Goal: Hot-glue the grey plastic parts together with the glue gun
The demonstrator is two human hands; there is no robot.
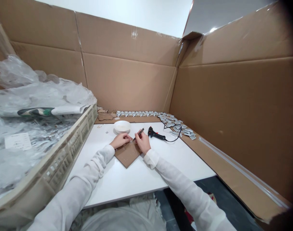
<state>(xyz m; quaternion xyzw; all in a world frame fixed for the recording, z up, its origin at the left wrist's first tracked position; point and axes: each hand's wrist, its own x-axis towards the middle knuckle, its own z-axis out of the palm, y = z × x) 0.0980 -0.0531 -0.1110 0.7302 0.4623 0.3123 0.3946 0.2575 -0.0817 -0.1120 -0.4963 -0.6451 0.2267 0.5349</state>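
Observation:
A brown cardboard square (pixel 127 156) lies turned cornerwise on the white table. My right hand (pixel 143 142) is closed around a dark, pen-like tool (pixel 141 131), whose tip points down at the card's far part. Close beside that tip, my left hand (pixel 121 140) has its fingers pinched together over the card's far left edge; whatever they hold is too small to make out. Behind my left hand stands a white bowl (pixel 121 126). To the right of my right hand lies a black glue gun (pixel 156 133) with its cord.
A plastic crate (pixel 62 160) with bagged pieces stands along the left. Rows of small silvery packets (pixel 137 114) line the back edge, with a pile (pixel 175 122) at the back right. Cardboard walls (pixel 127 80) rise behind and at right. A small dark ring (pixel 107 132) lies left of the bowl.

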